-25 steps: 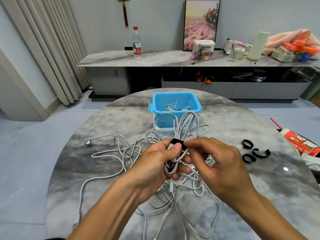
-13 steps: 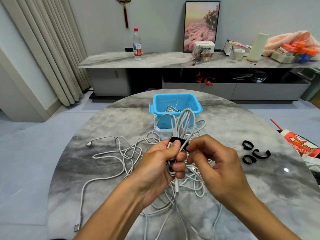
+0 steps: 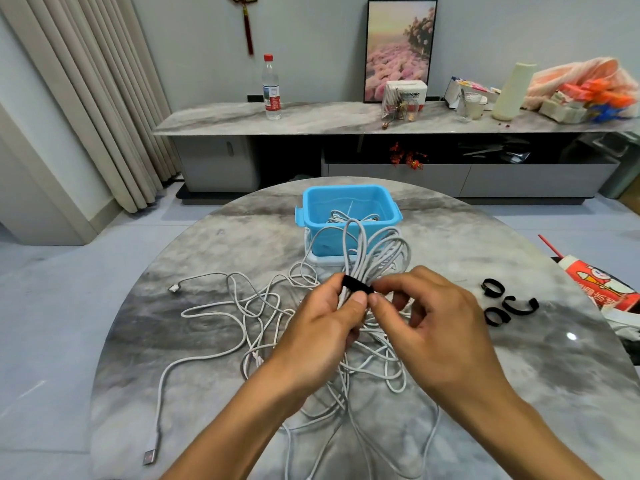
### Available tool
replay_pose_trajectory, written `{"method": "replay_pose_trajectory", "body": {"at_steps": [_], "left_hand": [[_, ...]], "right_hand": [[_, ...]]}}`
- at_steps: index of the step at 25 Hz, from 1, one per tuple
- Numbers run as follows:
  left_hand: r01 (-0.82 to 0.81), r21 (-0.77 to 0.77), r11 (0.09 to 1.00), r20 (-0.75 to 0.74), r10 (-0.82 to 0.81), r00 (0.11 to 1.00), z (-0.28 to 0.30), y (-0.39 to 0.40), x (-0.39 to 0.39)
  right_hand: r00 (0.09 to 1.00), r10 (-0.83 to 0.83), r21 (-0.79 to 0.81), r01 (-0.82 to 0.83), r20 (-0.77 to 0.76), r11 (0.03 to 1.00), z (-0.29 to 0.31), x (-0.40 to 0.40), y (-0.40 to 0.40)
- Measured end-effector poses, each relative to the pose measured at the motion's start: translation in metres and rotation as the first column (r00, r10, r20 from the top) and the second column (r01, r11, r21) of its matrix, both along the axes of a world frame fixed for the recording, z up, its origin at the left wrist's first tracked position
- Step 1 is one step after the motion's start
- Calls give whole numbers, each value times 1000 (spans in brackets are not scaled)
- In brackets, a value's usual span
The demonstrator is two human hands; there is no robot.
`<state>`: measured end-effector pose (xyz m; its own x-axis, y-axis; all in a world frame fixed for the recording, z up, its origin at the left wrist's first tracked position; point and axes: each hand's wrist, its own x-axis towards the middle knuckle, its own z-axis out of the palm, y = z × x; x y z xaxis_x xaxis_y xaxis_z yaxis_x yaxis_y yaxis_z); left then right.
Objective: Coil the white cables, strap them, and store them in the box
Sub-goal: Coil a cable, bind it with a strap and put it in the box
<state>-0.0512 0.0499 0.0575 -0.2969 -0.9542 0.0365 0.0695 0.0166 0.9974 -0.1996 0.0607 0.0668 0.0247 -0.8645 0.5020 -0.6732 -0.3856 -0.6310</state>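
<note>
Your left hand [image 3: 323, 327] hid the lower part of the coiled bundle [image 3: 374, 251]; the red carton [image 3: 602, 289] (at the right) was cut by the picture's edge

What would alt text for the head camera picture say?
Two hands, left hand and right hand, wrap a black strap around a coiled white cable above a marble table. Loose cables, spare straps and a blue box lie nearby.
</note>
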Motion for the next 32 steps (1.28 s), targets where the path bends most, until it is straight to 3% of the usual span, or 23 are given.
{"method": "replay_pose_trajectory", "body": {"at_steps": [3, 7, 12, 18, 20, 26, 30, 32], "left_hand": [[-37, -105, 994, 104, 48, 993, -2, -3, 0], [-25, -129, 991, 144, 44, 989, -6, -4, 0], [-34, -166, 986, 172, 62, 983, -5, -4, -1], [82, -354, 932, 447, 92, 890, -5, -1, 4], [101, -385, 918, 483, 107, 869, -5, 1, 3], [79, -459, 885, 508, 189, 840, -7, 2, -1], [-20, -450, 893, 518, 279, 809, -10, -3, -1], [-58, -423, 904, 486, 280, 828, -12, -5, 0]], "right_hand": [[995, -7, 146, -8, 98, 989, -3, -1, -3], [929, 17, 366, -163, 370, 916, -2, -7, -10], [845, -26, 444, -254, 535, 859, 6, -4, -6], [663, -178, 603, -493, 727, 627, 12, -5, -4], [640, -188, 608, -535, 745, 587, 14, -8, -6], [656, -177, 601, -506, 734, 619, 13, -11, -8], [644, -130, 567, -537, 754, 625, 17, -14, -8], [718, -85, 570, -469, 691, 674, 14, -11, -8]]}}
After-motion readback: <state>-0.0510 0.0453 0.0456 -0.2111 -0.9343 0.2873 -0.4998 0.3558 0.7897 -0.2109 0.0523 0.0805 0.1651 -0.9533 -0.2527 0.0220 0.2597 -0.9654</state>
